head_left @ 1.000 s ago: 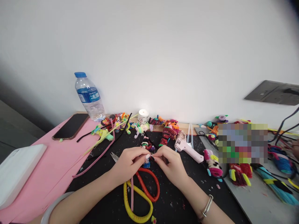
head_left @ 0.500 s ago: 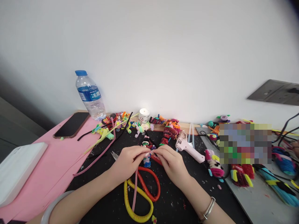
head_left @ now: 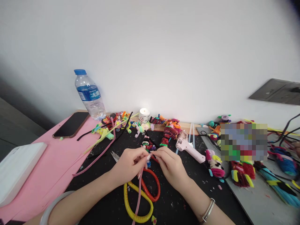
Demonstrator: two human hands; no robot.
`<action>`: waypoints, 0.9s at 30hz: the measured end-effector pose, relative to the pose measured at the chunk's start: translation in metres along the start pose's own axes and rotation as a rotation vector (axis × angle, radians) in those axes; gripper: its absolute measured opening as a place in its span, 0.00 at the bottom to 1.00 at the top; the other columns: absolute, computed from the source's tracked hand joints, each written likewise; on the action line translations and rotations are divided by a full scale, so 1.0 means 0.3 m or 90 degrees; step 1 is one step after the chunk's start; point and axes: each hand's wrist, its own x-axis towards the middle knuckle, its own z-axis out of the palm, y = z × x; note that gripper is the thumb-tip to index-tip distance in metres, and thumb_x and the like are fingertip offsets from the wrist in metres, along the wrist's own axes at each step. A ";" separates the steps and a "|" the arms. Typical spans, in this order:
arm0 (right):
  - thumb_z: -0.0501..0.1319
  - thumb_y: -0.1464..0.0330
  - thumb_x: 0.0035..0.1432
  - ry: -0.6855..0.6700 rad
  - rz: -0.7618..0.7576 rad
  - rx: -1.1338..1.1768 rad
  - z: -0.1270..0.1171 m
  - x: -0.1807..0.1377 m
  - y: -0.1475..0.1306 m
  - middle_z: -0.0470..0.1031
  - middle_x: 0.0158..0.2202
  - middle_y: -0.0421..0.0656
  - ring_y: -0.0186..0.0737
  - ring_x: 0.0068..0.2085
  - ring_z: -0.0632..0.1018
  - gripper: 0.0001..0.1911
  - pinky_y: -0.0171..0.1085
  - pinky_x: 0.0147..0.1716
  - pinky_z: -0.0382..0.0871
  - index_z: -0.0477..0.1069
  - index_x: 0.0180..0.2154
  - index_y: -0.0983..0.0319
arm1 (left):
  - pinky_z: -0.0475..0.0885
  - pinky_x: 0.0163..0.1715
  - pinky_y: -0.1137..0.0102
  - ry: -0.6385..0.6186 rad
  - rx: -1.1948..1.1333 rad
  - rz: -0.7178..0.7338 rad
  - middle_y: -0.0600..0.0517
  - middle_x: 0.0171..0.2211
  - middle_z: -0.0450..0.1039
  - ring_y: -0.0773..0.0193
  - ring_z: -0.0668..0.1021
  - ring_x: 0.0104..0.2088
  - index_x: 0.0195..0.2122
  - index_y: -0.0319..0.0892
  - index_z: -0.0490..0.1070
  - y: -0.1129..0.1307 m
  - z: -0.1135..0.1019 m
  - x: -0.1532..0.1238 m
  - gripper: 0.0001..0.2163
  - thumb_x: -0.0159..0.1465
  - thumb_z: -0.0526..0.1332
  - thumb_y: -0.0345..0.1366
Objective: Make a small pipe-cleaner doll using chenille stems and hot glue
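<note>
My left hand (head_left: 130, 164) and my right hand (head_left: 170, 165) meet over the black mat (head_left: 182, 200), fingertips pinched together. Between them they hold a pink pipe cleaner (head_left: 138, 197) whose free end hangs down toward me. A small multicoloured pipe-cleaner figure (head_left: 147, 144) sits just beyond my fingertips. Under my hands lie scissors with one red and one yellow handle loop (head_left: 150, 190); the blade tip pokes out left of my left hand.
A pink glue gun (head_left: 188, 149) lies right of my hands. Along the wall stand a water bottle (head_left: 89, 97), a lit candle (head_left: 144, 115) and several pipe-cleaner figures. A phone (head_left: 71, 125) rests on the pink sheet (head_left: 42, 175). More figures and cables crowd the grey board (head_left: 257, 200).
The pink pipe cleaner's hanging end has swung lower and slightly right between my hands. Both hands stay pinched together at the same spot.
</note>
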 end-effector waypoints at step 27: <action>0.56 0.72 0.49 0.181 0.349 -0.416 -0.208 -0.017 0.154 0.68 0.46 0.56 0.55 0.47 0.69 0.24 0.49 0.46 0.64 0.63 0.50 0.69 | 0.61 0.13 0.81 0.140 -0.376 -0.034 0.58 0.20 0.69 0.77 0.67 0.13 0.33 0.40 0.65 0.005 -0.015 0.012 0.09 0.61 0.59 0.41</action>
